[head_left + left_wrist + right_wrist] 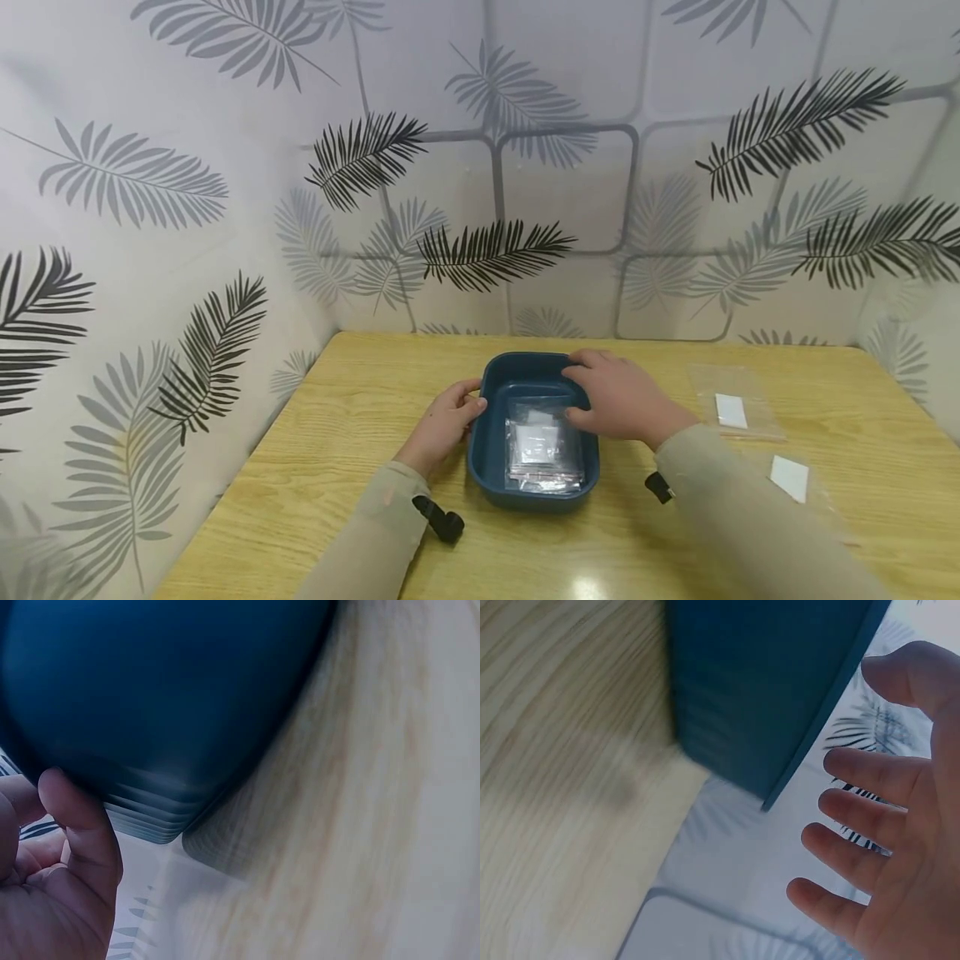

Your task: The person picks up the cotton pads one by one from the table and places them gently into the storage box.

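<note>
Blue bin (pixel 536 502) stands on the wood-grained table (pixel 360 392), in front of me, its mouth facing up; inside lies a pile of clear bags (pixel 542 467) with white inserts showing through, nearer the front end than the back.

Left hand (pixel 442 427): holding the bin at its left side, thumb at the rim and the other fingers bent toward the outer face; the left wrist view shows the thumb tip meeting the edge; how firm the grip is I cannot tell.

Right hand (pixel 622 400): spread wide with nothing in it, fingers apart and nearly straight, poised at the bin's right side near the far corner; whether any fingertip touches the rim I cannot tell.

To the right on the table, two more clear bags lie apart from the bin; the farther bag (pixel 742 404) holds a white piece, and so does the nearer bag (pixel 791 481), just beside my right sleeve (pixel 757 508); a black strap (pixel 441 521) shows at my left cuff; behind the table rises a pale wall (pixel 435 75) printed with grey and black feathery leaves.
</note>
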Demonstrator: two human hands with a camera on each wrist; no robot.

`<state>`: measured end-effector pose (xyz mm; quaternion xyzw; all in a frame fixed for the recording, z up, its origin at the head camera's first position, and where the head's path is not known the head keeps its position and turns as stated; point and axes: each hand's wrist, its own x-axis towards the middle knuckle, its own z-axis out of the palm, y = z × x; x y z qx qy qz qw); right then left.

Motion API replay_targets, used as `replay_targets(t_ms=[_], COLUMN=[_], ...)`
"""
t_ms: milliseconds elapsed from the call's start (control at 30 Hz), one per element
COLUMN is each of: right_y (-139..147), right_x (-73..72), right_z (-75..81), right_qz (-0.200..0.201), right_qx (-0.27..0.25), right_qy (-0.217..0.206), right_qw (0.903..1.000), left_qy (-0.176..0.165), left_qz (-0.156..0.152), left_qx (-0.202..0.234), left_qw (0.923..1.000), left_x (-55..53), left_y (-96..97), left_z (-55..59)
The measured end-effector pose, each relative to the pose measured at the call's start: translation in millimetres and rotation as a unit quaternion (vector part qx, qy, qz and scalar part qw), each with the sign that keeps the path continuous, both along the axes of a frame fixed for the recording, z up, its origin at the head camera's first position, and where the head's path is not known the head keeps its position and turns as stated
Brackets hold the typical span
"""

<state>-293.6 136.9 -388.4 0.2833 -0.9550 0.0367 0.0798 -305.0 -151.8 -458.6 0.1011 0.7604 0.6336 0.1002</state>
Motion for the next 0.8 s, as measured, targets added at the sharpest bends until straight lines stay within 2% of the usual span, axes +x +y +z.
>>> replay_targets(t_ms=[333, 600, 800], right_y=[41, 69, 87], right_x=[-9.1, -8.4, -10.7], right_z=[-5.4, -2.8, -9.4], right_qz=[-0.035, -0.053, -0.062], right_qx=[-0.025, -0.037, -0.041], right_qy=[-0.016, -0.036, -0.038], right_qw=[0.9990, 0.9973, 0.9965], left_qy=[0.006, 0.006, 0.008], left_qz=[-0.001, 0.003, 0.002], left_qx=[-0.003, -0.008, -0.012], left_qw=[1.0000, 0.9999, 0.9999], left_x=[-1.4, -1.7, 0.1], left_y=[-0.2, -1.8, -0.8], left_z=[-1.2, 0.1, -0.7])
